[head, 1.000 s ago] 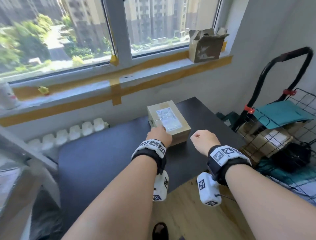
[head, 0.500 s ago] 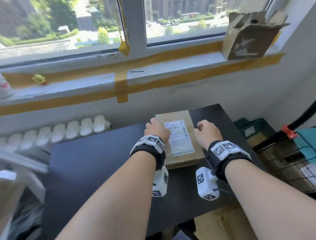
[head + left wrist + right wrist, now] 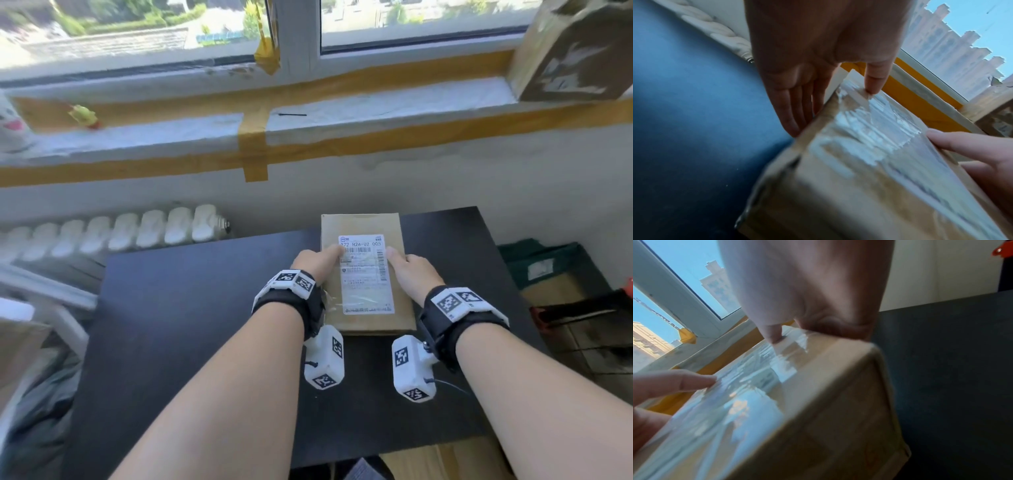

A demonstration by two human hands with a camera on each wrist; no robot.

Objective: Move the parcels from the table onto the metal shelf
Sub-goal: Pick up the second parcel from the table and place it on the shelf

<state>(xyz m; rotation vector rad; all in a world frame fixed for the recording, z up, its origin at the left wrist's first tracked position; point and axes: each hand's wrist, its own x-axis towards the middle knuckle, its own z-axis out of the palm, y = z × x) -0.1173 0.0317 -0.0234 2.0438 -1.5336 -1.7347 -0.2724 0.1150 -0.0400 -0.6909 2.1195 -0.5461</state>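
A brown cardboard parcel [image 3: 362,224] with a white shipping label lies on the black table [image 3: 205,308], near its far edge. My left hand [image 3: 317,262] holds its left side and my right hand [image 3: 411,270] its right side. In the left wrist view the left hand [image 3: 833,110] has straight fingers [image 3: 795,113] down the parcel's [image 3: 838,194] side and its thumb on the taped top. In the right wrist view the right hand [image 3: 818,331] clasps the parcel's [image 3: 818,418] edge, thumb on top, fingers hidden behind the side.
A wall with a white radiator [image 3: 120,229] and a taped window sill stands behind the table. A torn cardboard box [image 3: 575,51] sits on the sill. A wire cart [image 3: 582,342] and a green box [image 3: 537,267] are at the right, a pale frame [image 3: 51,294] at the left.
My right hand has moved from beside the parcel onto its right side. Both thumbs now lie on its top. The parcel has turned square to me, and the view has dropped closer.
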